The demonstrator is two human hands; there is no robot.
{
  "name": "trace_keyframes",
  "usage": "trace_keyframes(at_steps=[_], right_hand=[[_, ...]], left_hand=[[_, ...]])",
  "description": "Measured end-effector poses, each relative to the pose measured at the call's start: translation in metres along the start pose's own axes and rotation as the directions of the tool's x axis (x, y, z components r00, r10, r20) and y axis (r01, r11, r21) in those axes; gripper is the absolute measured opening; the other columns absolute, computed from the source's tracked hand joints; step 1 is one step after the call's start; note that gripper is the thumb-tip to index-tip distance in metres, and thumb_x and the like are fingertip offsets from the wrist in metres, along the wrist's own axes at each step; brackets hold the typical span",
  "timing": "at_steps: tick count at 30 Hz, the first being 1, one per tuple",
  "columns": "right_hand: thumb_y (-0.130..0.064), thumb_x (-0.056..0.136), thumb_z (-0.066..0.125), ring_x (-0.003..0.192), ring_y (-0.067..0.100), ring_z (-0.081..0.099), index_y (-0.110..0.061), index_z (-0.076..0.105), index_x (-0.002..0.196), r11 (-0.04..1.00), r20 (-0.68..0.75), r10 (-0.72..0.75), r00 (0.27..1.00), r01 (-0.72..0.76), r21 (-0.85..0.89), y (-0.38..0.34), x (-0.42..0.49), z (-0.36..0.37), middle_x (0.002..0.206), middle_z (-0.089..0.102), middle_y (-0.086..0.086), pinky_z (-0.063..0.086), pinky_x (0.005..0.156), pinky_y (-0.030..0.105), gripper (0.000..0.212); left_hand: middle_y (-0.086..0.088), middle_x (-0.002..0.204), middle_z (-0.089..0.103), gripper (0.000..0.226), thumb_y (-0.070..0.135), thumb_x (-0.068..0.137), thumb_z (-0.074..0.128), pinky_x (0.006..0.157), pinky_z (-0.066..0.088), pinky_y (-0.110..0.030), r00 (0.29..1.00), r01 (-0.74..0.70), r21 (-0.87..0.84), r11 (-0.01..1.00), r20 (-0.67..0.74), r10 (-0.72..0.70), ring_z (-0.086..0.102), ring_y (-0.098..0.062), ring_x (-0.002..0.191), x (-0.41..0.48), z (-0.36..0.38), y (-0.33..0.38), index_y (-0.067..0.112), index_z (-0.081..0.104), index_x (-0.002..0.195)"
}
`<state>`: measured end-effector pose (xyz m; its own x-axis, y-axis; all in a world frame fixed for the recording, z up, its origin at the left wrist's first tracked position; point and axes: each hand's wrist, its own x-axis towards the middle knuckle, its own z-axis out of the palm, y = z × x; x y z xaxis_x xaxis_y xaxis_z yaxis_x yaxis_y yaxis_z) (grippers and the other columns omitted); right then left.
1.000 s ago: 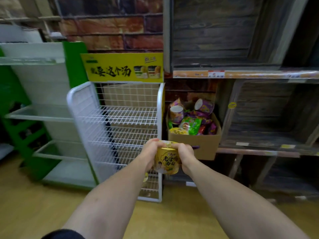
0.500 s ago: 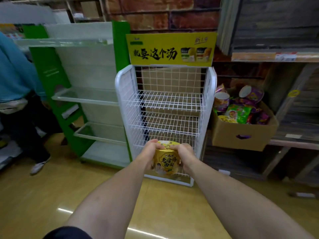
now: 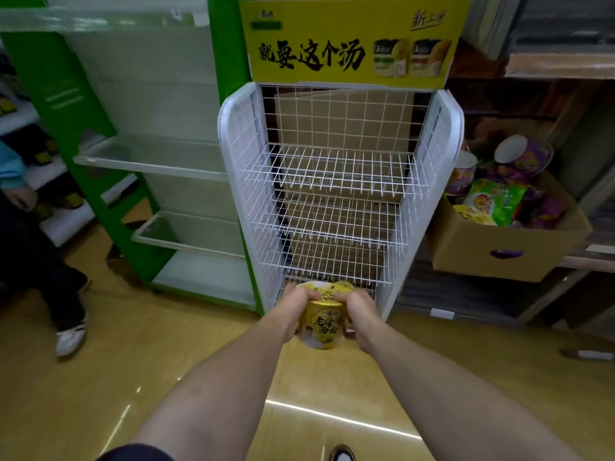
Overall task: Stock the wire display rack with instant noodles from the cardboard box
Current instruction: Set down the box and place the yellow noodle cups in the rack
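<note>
A head-worn camera looks down two bare forearms that reach toward the centre of the frame. The left hand point(image 3: 294, 306) and right hand point(image 3: 358, 311) grip a yellow instant noodle cup point(image 3: 322, 327) between them, fingers curled over its lid rim from either side. The cup is upright with its printed label facing the camera. A second yellow lid edge seems to show just behind it, but whether that is another cup cannot be told.

The cup is held low in the centre of the frame, in front of the bottom tier of the white wire display rack point(image 3: 239, 181). The rack fills the middle of the frame under a yellow sign point(image 3: 349, 41) with black Chinese lettering. No stock shows on its three upper wire shelves. The lowest tier is partly hidden behind the hands.

At the right edge, the open cardboard box point(image 3: 482, 251) rests on a wooden shelf, holding purple cups and green and yellow packets. A green shelving unit point(image 3: 100, 134) stands at the left, and another person's leg and shoe point(image 3: 70, 339) show at the far left.

The step in hand looks like carrying an early cup to the rack. The next move probably calls for pushing the cup forward onto the bottom tier, setting it flat on the wires, letting go, then turning right to the box.
</note>
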<state>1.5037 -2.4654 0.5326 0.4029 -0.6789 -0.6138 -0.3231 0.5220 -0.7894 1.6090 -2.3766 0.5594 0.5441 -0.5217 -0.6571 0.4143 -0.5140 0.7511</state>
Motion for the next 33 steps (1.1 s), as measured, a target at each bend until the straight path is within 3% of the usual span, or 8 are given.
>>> trace_keyframes(at_steps=[2,8,10,13,18,24,29,33], right_hand=[[-0.029,0.085,0.069,0.103,0.028,0.062,-0.025,0.054,0.128,1.000,-0.003,0.021,1.000,-0.021,0.023,-0.003,0.021,0.000,0.120,0.066,0.008,0.049,0.069,0.037,0.046],[-0.024,0.090,0.067,0.099,0.023,0.063,-0.023,0.057,0.129,0.986,-0.027,0.125,0.992,-0.121,0.112,0.009,0.080,-0.006,0.117,0.067,0.007,0.047,0.068,0.035,0.041],[-0.018,0.090,0.066,0.092,0.022,0.063,-0.015,0.060,0.123,0.971,-0.093,0.178,0.980,-0.159,0.177,0.023,0.096,-0.007,0.110,0.068,0.008,0.047,0.065,0.035,0.034],[-0.014,0.089,0.067,0.086,0.020,0.063,-0.010,0.066,0.115,0.946,-0.164,0.245,0.956,-0.199,0.255,0.047,0.121,-0.007,0.107,0.070,0.010,0.048,0.065,0.035,0.026],[-0.009,0.089,0.066,0.085,0.018,0.063,-0.014,0.068,0.117,0.923,-0.216,0.290,0.932,-0.212,0.321,0.084,0.173,-0.001,0.103,0.071,0.007,0.044,0.064,0.031,0.028],[-0.005,0.091,0.066,0.087,0.015,0.065,-0.019,0.069,0.111,0.937,-0.228,0.217,0.949,-0.137,0.322,0.139,0.282,-0.004,0.100,0.072,0.002,0.054,0.076,0.037,0.024],[-0.004,0.092,0.061,0.101,0.024,0.069,-0.028,0.068,0.111,0.945,-0.257,0.105,0.961,-0.016,0.326,0.177,0.382,-0.009,0.107,0.074,0.001,0.056,0.094,0.045,0.032],[-0.007,0.093,0.063,0.098,0.028,0.070,-0.021,0.064,0.112,0.957,-0.270,0.018,0.963,0.062,0.285,0.190,0.457,-0.013,0.105,0.073,0.005,0.060,0.083,0.046,0.024]], left_hand=[[-0.016,0.120,0.064,0.047,0.017,0.091,0.065,0.062,0.052,-0.037,1.000,0.014,-0.005,1.000,-0.001,-0.014,0.065,-0.030,0.097,0.023,0.004,0.005,0.021,0.045,0.134],[-0.012,0.145,0.053,0.071,0.016,0.091,0.065,0.061,0.045,-0.034,0.997,0.075,-0.010,0.997,-0.008,-0.075,0.059,-0.024,0.096,0.086,0.021,0.001,0.032,0.035,0.154],[-0.011,0.148,0.051,0.077,0.018,0.088,0.068,0.064,0.045,-0.037,0.990,0.139,0.016,0.990,0.003,-0.139,0.054,-0.027,0.106,0.107,0.025,-0.008,0.037,0.035,0.155],[-0.004,0.129,0.058,0.057,0.017,0.086,0.068,0.080,0.050,-0.046,0.977,0.212,0.037,0.977,0.019,-0.213,0.056,-0.029,0.107,0.140,0.034,-0.029,0.039,0.047,0.134],[-0.005,0.121,0.068,0.043,0.013,0.087,0.071,0.078,0.050,-0.041,0.970,0.243,0.006,0.970,-0.007,-0.243,0.061,-0.018,0.089,0.211,0.044,-0.067,0.022,0.059,0.128],[0.004,0.101,0.069,0.025,0.009,0.089,0.070,0.074,0.051,-0.035,0.973,0.223,-0.003,0.975,0.062,-0.222,0.060,-0.012,0.089,0.326,0.051,-0.116,0.025,0.064,0.107],[-0.003,0.116,0.073,0.043,0.004,0.089,0.066,0.075,0.057,-0.038,0.991,0.074,-0.001,0.997,0.115,-0.074,0.068,-0.024,0.103,0.424,0.074,-0.150,0.029,0.067,0.124],[-0.003,0.115,0.073,0.041,0.007,0.093,0.066,0.078,0.060,-0.041,0.993,-0.026,0.012,1.000,0.113,0.024,0.069,-0.026,0.104,0.502,0.090,-0.164,0.024,0.063,0.130]])
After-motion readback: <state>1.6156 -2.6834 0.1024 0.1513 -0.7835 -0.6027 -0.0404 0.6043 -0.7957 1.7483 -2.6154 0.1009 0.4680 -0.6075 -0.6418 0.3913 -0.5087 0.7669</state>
